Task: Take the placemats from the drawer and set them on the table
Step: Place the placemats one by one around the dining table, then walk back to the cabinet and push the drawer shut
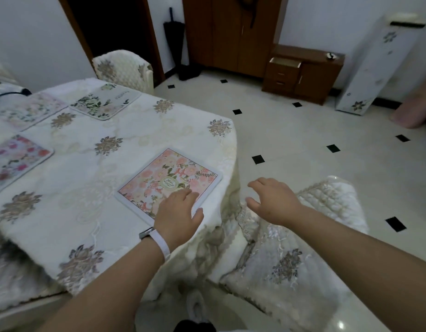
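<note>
Bench (87,168) has a lacy cream cloth with embroidered flower patches, hanging in folds off the rounded edge. A padded chair (291,259) in a quilted cover sits tucked tight against that edge, and another chair (122,68) is at the far side.

Four flat rounded-corner placemats are on the cloth:
- a pink floral placemat (169,178) by the near edge
- a green-leaf mat (106,101) at the far side
- a pale mat (27,110) at the far left
- a red-flowered mat (13,161) at the left

Left grip (177,212) is released, fingers lying flat on the pink one's near corner. Right grip (274,200) is loose, holding nothing, out past the edge above the chair.

Way back across the glossy tiled floor (303,144), the wooden cabinet's top drawer (285,62) hangs open.
</note>
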Motion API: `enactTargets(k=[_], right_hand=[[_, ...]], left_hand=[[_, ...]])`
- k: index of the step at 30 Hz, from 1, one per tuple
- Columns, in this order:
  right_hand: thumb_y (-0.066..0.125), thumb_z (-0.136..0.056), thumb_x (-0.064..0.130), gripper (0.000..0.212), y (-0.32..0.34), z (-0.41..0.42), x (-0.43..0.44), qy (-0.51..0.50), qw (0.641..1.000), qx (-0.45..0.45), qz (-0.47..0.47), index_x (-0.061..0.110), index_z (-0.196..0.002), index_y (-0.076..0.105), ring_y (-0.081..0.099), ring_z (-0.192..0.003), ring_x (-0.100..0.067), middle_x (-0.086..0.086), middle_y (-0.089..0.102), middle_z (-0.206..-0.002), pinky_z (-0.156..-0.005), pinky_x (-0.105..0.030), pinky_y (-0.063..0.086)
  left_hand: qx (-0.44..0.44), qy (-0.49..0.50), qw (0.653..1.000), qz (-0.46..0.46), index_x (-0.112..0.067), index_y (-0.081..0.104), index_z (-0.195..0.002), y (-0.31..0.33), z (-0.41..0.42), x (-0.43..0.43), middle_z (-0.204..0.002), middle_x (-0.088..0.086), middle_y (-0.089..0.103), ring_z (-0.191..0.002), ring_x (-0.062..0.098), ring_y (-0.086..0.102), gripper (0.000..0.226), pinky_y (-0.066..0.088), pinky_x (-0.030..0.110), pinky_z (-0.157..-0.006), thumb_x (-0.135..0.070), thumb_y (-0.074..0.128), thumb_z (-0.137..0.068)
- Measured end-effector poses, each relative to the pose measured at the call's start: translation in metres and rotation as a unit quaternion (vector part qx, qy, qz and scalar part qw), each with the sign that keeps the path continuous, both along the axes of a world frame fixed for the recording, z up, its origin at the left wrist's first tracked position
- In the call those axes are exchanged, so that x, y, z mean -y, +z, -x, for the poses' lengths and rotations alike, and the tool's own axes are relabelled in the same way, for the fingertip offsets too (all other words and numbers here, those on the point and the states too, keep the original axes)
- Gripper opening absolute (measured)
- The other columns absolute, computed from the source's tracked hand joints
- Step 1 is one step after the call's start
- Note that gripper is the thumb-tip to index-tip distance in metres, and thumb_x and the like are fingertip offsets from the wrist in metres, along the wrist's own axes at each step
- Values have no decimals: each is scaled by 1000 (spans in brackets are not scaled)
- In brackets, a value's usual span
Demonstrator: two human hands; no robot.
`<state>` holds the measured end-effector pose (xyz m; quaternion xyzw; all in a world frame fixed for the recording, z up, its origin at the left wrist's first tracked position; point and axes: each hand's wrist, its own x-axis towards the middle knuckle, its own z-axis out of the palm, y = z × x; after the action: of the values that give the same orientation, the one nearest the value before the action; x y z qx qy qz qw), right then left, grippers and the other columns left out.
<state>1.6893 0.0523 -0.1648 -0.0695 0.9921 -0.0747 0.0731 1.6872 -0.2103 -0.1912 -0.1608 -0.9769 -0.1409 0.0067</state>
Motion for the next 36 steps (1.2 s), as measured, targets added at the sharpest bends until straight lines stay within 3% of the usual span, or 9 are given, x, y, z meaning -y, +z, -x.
enactTargets(k=[10, 15, 25, 36], right_hand=[[41, -95, 50, 54, 26, -133, -133, -35, 999, -31, 19, 22, -141, 46, 48, -124, -23, 0, 52, -139, -100, -39, 40], [38, -96, 50, 52, 30, -204, -205, -94, 995, -36, 13, 24, -140, 47, 48, -122, -23, 1, 53, -136, -99, -39, 39], [36, -98, 52, 54, 40, -301, -323, -227, 972, -51, 1, 25, -144, 43, 40, -131, -21, 3, 46, -143, -108, -38, 32], [36, -96, 53, 55, 22, -294, -422, -298, 954, -10, -22, 25, -142, 46, 43, -129, -21, 2, 49, -141, -106, -37, 32]], left_hand=[[-37, -81, 996, -13, -10, 67, -113, 32, -101, -149, -111, 8, 68, -95, 30, 64, 42, 55, 41, -78, -37, 54, -84], [-46, -163, 985, 2, -14, 67, -119, 36, -128, -228, -119, 8, 67, -106, 30, 63, 54, 53, 41, -89, -46, 43, -84], [-60, -306, 950, 1, -14, 68, -119, 48, -145, -368, -121, 9, 67, -108, 31, 63, 55, 51, 43, -86, -48, 39, -87], [-3, -395, 919, 9, -25, 58, -133, 16, -114, -500, -140, 0, 55, -129, 22, 49, 64, 38, 42, -103, -55, 28, -85]])
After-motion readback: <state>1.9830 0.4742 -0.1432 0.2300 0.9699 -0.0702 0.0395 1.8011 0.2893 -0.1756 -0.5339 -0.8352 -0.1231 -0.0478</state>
